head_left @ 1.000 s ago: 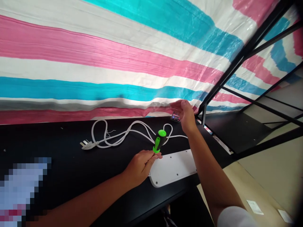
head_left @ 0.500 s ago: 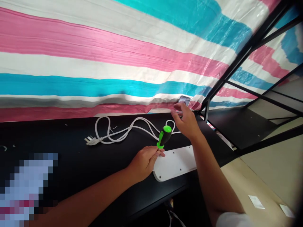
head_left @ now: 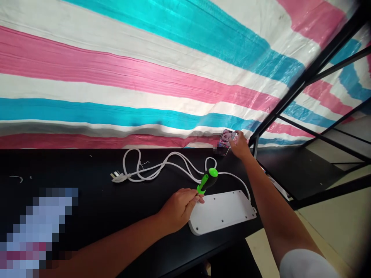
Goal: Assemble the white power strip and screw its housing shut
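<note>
My left hand (head_left: 182, 206) is closed around the shaft of a screwdriver (head_left: 209, 180) with a black and green handle pointing up. It rests at the left end of a white power strip (head_left: 223, 212), which lies with its screw holes facing up. Farther back, my right hand (head_left: 241, 145) is closed on the right edge of a smartphone (head_left: 226, 138), its thumb over the lit screen. The phone stands tilted near the striped sheet. From the power strip a white cord (head_left: 174, 154) loops back to a plug (head_left: 118, 177) on the left.
A striped plastic sheet (head_left: 116, 92) hangs behind the black tabletop (head_left: 139, 216). Black metal frame bars (head_left: 290, 100) rise at the right, beside a lower black shelf (head_left: 301, 166). A pixelated patch (head_left: 37, 227) covers the lower left. Small white scraps (head_left: 17, 178) lie at the left.
My right hand has moved from in front of the phone to its right edge and taken hold of it. The left hand keeps the screwdriver. The camera view has shifted slightly.
</note>
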Demonstrator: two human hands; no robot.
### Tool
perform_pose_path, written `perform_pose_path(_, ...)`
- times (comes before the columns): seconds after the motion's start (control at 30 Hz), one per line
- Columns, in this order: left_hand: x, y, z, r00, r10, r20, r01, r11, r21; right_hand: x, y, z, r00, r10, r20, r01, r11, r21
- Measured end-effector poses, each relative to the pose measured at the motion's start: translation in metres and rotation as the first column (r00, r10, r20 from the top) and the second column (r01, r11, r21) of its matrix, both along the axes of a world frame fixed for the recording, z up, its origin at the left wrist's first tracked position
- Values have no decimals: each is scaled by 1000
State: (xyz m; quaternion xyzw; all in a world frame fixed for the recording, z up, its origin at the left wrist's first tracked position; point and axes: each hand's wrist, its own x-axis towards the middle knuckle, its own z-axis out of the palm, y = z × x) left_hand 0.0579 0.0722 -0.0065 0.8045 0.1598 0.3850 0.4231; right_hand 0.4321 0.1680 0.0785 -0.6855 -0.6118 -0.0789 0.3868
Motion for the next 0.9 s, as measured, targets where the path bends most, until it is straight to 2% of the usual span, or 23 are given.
perform_pose_path(0.13,0,1,-1,1000,-8,11,8,1000,2,-24,-15,9,997,33,-66,-29,998,52)
perform_pose_path(0.23,0,1,-2,1000,-14,15,14,1000,-7,-73,-46,15,955,188,-231,-180,982,56)
perform_pose_path(0.27,0,1,-1,1000,-15,16,15,1000,-10,-93,-60,20,858,322,-400,-334,942,41)
perform_pose_path(0.3,0,2,-1,1000,-17,16,17,1000,-13,-114,-75,25,711,434,-553,-511,859,16)
perform_pose_path(0.33,0,2,0,1000,-19,12,20,1000,-17,-135,-89,31,561,516,-647,-676,736,1)
perform_pose_path(0.37,0,2,1,1000,-22,7,22,1000,-22,-155,-103,36,449,578,-682,-775,631,24)
perform_pose_path(0.43,0,2,2,1000,-24,1,24,999,-40,-188,-124,44,323,632,-704,-848,523,81)
perform_pose_path(0.47,-1,2,2,1000,-25,3,25,999,-48,-201,-131,45,314,620,-720,-853,517,73)
perform_pose_path(0.53,-1,2,2,1000,-26,7,27,998,-57,-219,-139,42,310,612,-728,-827,551,110)
perform_pose_path(0.57,-1,3,2,1000,-17,7,18,998,-59,-225,-140,38,337,614,-714,-794,593,135)
perform_pose_path(0.63,-1,4,2,1000,26,9,-25,998,-63,-237,-141,26,445,605,-660,-666,717,209)
perform_pose_path(0.7,-1,5,2,996,81,30,-79,995,-66,-247,-141,15,566,544,-619,-461,832,308)
perform_pose_path(0.73,-1,5,3,995,95,42,-93,994,-60,-252,-141,10,603,516,-609,-368,857,361)
perform_pose_path(0.8,-2,5,3,994,96,55,-94,995,-35,-259,-141,2,629,506,-590,-294,858,422)
perform_pose_path(0.83,-2,4,4,994,94,56,-93,995,-25,-260,-141,1,613,526,-589,-311,846,432)
perform_pose_path(0.9,-3,3,4,995,88,53,-88,996,-21,-258,-139,-1,533,583,-613,-400,812,425)
